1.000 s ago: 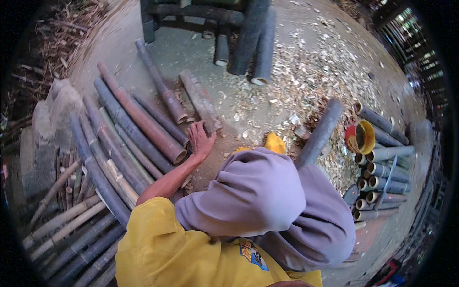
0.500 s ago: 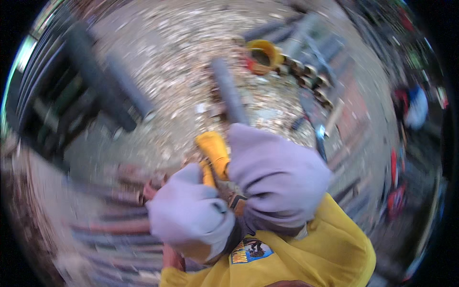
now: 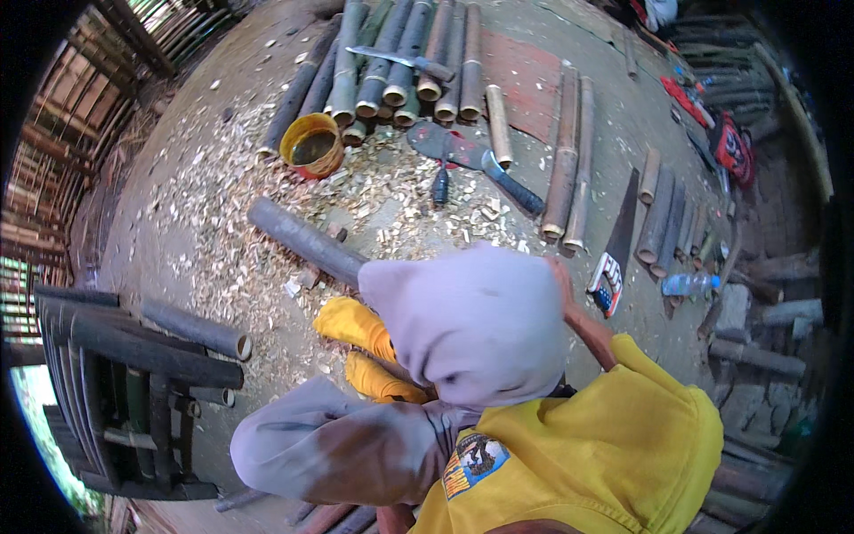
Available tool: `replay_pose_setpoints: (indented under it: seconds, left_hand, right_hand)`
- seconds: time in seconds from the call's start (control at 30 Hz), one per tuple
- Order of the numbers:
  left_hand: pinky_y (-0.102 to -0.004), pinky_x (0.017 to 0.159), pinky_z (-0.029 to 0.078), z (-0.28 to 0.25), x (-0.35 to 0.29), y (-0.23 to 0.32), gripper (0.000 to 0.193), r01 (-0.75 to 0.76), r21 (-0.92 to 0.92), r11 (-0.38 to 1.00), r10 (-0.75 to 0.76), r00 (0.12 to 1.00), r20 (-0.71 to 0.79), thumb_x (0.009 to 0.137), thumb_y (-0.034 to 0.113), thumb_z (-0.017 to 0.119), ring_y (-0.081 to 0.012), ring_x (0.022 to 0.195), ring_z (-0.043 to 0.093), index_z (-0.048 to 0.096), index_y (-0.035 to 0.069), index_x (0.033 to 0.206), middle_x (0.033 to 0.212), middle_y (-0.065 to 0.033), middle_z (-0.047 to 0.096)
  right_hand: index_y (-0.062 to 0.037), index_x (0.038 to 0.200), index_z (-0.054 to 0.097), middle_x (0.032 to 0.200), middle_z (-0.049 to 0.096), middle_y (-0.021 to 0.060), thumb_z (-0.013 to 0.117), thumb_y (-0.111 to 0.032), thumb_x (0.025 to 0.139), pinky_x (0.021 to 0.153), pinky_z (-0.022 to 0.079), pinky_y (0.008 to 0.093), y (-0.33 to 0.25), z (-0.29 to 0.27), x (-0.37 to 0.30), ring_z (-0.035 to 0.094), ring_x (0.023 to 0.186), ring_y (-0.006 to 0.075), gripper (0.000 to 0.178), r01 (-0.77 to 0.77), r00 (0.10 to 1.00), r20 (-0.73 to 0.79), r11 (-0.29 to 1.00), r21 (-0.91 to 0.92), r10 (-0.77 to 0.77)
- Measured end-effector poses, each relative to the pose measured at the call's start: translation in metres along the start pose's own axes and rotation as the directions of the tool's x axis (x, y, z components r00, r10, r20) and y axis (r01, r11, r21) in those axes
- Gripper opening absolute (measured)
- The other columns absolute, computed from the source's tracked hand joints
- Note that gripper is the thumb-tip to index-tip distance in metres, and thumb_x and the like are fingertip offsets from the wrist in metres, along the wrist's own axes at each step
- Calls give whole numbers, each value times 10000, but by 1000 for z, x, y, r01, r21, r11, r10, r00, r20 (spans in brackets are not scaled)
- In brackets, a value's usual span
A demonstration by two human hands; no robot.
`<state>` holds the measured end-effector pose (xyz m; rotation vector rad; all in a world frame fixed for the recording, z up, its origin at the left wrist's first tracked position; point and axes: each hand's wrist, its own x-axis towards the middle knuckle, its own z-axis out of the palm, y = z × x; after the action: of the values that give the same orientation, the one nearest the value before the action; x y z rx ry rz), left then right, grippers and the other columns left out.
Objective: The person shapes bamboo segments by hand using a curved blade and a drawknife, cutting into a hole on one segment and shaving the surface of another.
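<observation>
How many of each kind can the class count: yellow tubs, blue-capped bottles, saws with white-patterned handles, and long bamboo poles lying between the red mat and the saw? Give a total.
Tub: 1
Bottle: 1
Saw: 1
Poles: 2
Total: 5

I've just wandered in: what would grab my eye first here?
Probably the person's bright yellow shirt, large at the lower right. Next, perhaps, the yellow-and-red bucket, above and left of centre, beside a wide scatter of pale chips. Near the top, a long knife lies across bamboo poles, while a hand saw lies to the right, near a plastic bottle.
</observation>
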<state>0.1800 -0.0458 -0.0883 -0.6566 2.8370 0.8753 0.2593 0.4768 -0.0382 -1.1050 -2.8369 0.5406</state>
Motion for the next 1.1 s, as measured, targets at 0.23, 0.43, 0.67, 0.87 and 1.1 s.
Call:
replay_pose_setpoints:
  seconds: [0.23,0.43,0.67,0.87,1.1]
  left_hand:
    - [-368,928,362,-24,20,18,423,-16,56,998,11,996,92,752,139,660,-261,1067,460,499,9,1120,1109,-135,494]
    - [-367,923,369,-38,38,29,414,-23,104,994,7,989,150,759,135,654,-257,1060,469,505,5,1123,1107,-134,503]
    - [-366,917,377,-45,58,35,405,-26,114,993,5,983,186,768,131,648,-252,1053,480,512,0,1126,1106,-132,514]
    - [-365,912,384,-64,67,39,397,2,144,990,-28,984,178,776,127,642,-248,1046,489,517,-3,1129,1104,-131,523]
    - [-363,907,392,-45,73,35,388,1,92,996,-27,958,285,785,123,635,-243,1038,499,524,-8,1132,1103,-130,533]
  right_hand:
    - [-136,1156,468,902,617,211,606,-266,742,694,481,476,-15,-23,76,604,828,372,456,-106,987,-136,983,-148,86]
    - [-172,1241,416,1027,563,238,579,-242,773,758,478,490,-14,-31,114,599,871,402,501,-92,992,55,951,-295,113]
    - [-156,1307,361,1098,485,308,542,-18,740,745,505,455,6,-38,127,606,845,387,612,-49,999,-11,999,8,49]
    - [-129,1115,502,1029,540,209,529,63,670,766,470,440,-51,-109,80,581,909,352,486,-176,951,271,-460,870,149]
    - [-46,1144,544,754,623,171,687,-158,679,640,508,418,18,-114,101,607,653,370,499,-451,845,511,-307,838,155]
